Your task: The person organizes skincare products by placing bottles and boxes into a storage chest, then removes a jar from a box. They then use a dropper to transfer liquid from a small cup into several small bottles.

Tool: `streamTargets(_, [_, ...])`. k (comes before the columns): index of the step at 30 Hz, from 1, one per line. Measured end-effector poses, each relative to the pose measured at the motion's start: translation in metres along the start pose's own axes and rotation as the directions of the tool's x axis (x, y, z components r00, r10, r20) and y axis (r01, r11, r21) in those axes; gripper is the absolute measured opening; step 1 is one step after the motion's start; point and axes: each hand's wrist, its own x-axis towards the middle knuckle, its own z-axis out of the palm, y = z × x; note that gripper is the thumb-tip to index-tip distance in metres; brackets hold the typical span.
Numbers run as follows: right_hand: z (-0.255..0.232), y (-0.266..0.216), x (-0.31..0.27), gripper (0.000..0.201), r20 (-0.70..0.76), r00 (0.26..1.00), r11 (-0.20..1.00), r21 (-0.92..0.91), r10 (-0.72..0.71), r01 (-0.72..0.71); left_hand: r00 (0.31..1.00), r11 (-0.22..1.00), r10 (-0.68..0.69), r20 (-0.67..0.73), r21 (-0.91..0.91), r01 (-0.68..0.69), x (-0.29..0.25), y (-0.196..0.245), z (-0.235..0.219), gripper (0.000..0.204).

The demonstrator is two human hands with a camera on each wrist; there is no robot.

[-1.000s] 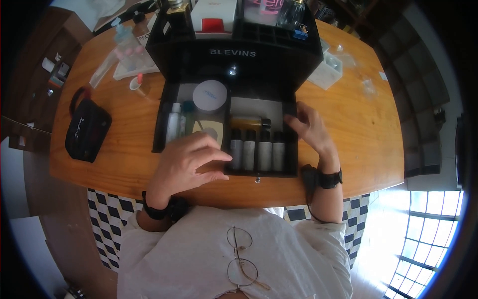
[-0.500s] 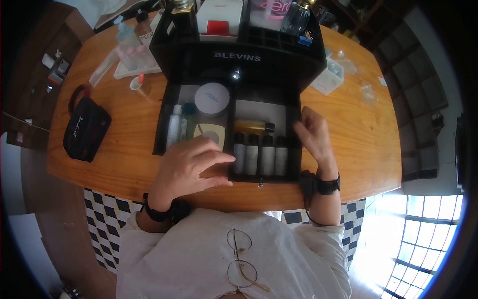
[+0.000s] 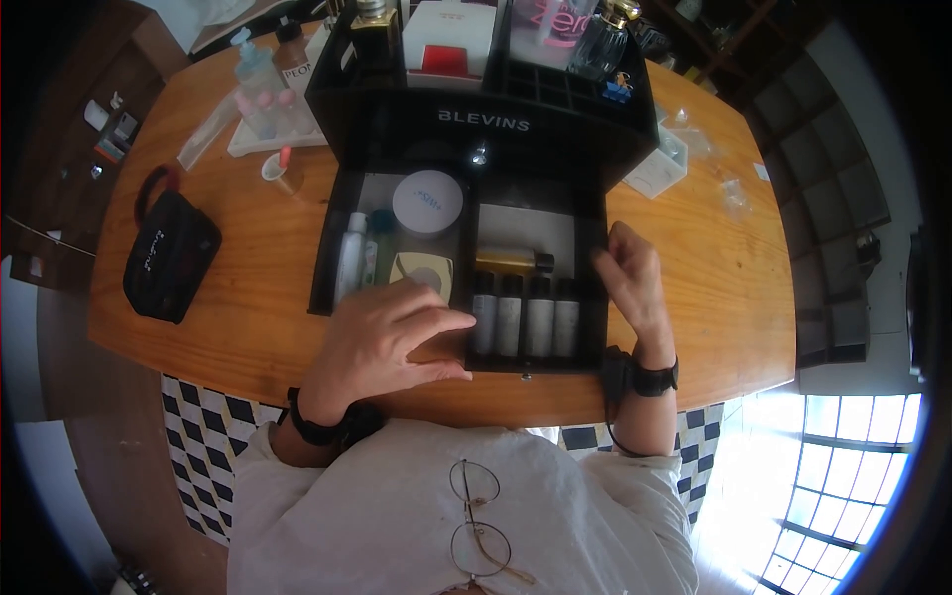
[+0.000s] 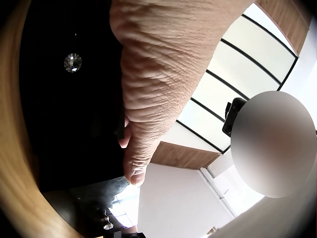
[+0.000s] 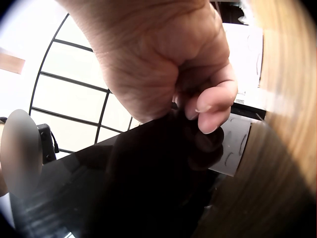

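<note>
A black organiser (image 3: 397, 124) marked BLEVINS has its lower drawer (image 3: 586, 355) pulled out. At the drawer's front left is the left hand (image 3: 382, 337), index finger stretched over the drawer, thumb apart from it by the front edge. In the left wrist view the thumb (image 4: 136, 166) lies along the black front. The right hand (image 3: 635, 283) has bent fingers at the drawer's right wall; in the right wrist view its curled fingers (image 5: 218, 101) pinch that wall's edge. Inside the drawer are several dark-capped bottles (image 3: 538, 327), an amber bottle (image 3: 511, 260) and a round white container (image 3: 427, 202).
On the left of the wooden table (image 3: 253, 233) are a black pouch (image 3: 172, 256), a small cup (image 3: 282, 171) and a white tray (image 3: 248, 143) with bottles. To the organiser's right stands a white box (image 3: 657, 171). Perfume bottles (image 3: 602, 42) stand on top of the organiser.
The organiser and its drawer appear slightly lower and farther right in the head view, which has shifted a little. Both hands keep about the same places at the drawer.
</note>
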Motion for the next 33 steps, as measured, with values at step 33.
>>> streamTargets(33, [0.014,0.034,0.016,0.026,-0.152,0.988,0.999,0.039,-0.007,0.013,0.998,0.999,-0.022,-0.057,0.032,0.024,0.007,0.006,0.0,0.03])
